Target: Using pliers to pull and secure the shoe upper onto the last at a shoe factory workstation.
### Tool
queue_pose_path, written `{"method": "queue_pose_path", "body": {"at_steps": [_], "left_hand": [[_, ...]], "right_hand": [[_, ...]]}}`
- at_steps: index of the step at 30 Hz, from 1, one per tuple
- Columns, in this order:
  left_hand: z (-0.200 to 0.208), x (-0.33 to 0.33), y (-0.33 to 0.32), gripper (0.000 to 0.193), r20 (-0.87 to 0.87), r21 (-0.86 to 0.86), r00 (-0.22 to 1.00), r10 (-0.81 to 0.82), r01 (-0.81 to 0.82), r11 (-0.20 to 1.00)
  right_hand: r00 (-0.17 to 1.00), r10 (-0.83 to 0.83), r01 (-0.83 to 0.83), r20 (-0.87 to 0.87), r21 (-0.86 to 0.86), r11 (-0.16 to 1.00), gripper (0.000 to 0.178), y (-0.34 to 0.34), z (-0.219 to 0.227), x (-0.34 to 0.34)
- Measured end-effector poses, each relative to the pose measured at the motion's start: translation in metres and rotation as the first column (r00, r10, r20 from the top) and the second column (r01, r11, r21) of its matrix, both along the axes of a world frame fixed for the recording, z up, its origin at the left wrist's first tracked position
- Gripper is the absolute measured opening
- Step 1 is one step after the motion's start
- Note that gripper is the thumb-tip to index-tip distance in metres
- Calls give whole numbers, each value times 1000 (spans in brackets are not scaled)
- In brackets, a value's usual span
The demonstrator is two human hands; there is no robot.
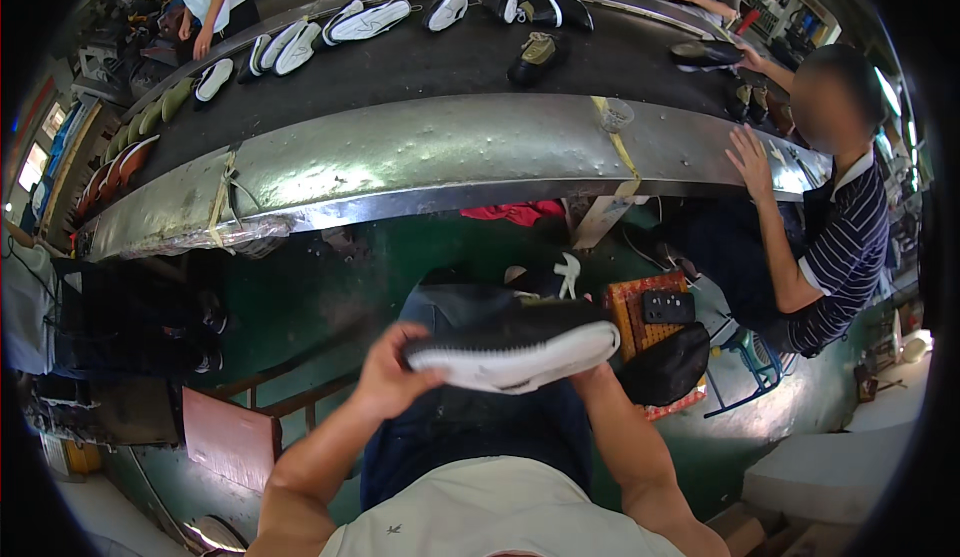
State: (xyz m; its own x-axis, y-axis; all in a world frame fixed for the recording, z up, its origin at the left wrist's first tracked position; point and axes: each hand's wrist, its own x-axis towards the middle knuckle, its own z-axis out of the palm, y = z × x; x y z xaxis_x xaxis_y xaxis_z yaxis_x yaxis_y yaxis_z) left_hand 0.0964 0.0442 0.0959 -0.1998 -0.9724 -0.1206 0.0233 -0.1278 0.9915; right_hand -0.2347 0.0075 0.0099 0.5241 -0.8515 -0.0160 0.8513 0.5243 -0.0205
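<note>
A black shoe with a white sole is held level above my lap, its sole side turned toward me. My left hand grips one end, thumb on the white sole and fingers around the dark upper. At the other end, my right hand supports the shoe from behind; most of its fingers are hidden by the sole. Just beyond the shoe, a hammer shows its pale metal head.
Ahead runs a metal-edged bench with a dark belt bearing white-soled shoes and a brown-black shoe. To my right, a co-worker reaches toward a black shoe. A patterned mat holds a black bag.
</note>
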Motion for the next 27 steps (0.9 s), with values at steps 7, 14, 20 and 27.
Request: {"method": "queue_pose_path", "body": {"at_steps": [7,14,20,27], "left_hand": [[-12,-71,21,140,581,-194,721,-378,574,795],[-16,-73,-38,110,-59,-282,973,-224,199,939],[-43,-31,-25,86,-33,-179,984,-174,166,970],[-54,-26,-34,66,19,-212,993,-121,122,970]], "right_hand": [[518,287,-21,-806,323,946,41,3,30,10],[242,-44,-145,-969,-81,986,32,-28,72,40],[-12,-153,-388,-988,-136,911,32,63,106,16],[-98,-216,-687,-972,-91,721,32,59,102,37]]}}
